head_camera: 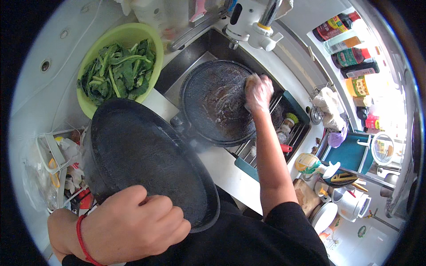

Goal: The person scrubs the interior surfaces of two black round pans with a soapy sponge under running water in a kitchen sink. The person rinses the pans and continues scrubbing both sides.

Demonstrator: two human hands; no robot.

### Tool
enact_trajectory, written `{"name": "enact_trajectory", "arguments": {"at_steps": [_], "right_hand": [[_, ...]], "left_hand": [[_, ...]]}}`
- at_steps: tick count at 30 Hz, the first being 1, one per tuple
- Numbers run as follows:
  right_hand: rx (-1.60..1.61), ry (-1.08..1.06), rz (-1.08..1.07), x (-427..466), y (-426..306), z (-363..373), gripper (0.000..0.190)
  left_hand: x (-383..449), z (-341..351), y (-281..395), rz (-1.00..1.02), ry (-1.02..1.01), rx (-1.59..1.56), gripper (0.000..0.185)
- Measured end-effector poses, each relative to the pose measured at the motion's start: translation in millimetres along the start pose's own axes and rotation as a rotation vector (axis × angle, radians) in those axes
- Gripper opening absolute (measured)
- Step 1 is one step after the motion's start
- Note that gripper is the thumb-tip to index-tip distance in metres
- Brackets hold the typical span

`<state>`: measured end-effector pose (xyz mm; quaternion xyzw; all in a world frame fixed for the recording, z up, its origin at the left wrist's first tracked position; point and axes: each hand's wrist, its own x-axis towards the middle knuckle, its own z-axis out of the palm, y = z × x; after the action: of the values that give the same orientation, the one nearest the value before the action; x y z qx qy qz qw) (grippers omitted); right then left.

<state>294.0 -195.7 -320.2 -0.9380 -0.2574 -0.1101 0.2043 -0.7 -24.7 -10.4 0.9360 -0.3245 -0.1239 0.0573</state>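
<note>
My left hand (pixel 139 222), with a red cord on the wrist, grips the near edge of a dark deep pan (pixel 143 163), which is tilted up with its inside in view. My right hand (pixel 259 91) is closed on a scrubbing pad (pixel 252 80), mostly hidden by the fingers, at the right rim of a round black griddle pan (pixel 219 103). The hand looks wet or thinly gloved; which one I cannot tell. Whitish suds streak the griddle, which lies over the steel sink (pixel 176 71). A lime-green bowl (pixel 159 63) of leafy greens (pixel 119 71) stands beyond the tilted pan.
A white faucet (pixel 259 36) hangs over the sink's far side. On the right are a rack (pixel 248 171) holding brushes, a spray bottle (pixel 309 163), a wooden board (pixel 304 194) and a shelf of sauce bottles (pixel 336 26). Bin litter (pixel 71 153) lies at the left.
</note>
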Motion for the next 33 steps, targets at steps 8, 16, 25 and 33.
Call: {"name": "enact_trajectory", "arguments": {"at_steps": [8,16,25,33], "right_hand": [[0.189,-0.084,-0.300,39.8,-47.7,36.6,0.015],[-0.187,0.067,0.172,-26.8,3.5,-8.9,0.016],[0.041,-0.141,-0.399,34.4,-64.9,44.2,0.020],[-0.086,-0.122,0.041,20.8,-7.0,10.4,0.014]], "left_hand": [[-1.7,-3.6,7.7,-0.052,-0.081,0.024,0.015],[-3.2,-3.4,4.3,0.038,-0.039,0.058,0.014],[-2.7,0.7,9.5,-0.004,-0.032,0.026,0.012],[-4.4,-0.2,10.7,-0.001,-0.012,0.043,0.012]]}}
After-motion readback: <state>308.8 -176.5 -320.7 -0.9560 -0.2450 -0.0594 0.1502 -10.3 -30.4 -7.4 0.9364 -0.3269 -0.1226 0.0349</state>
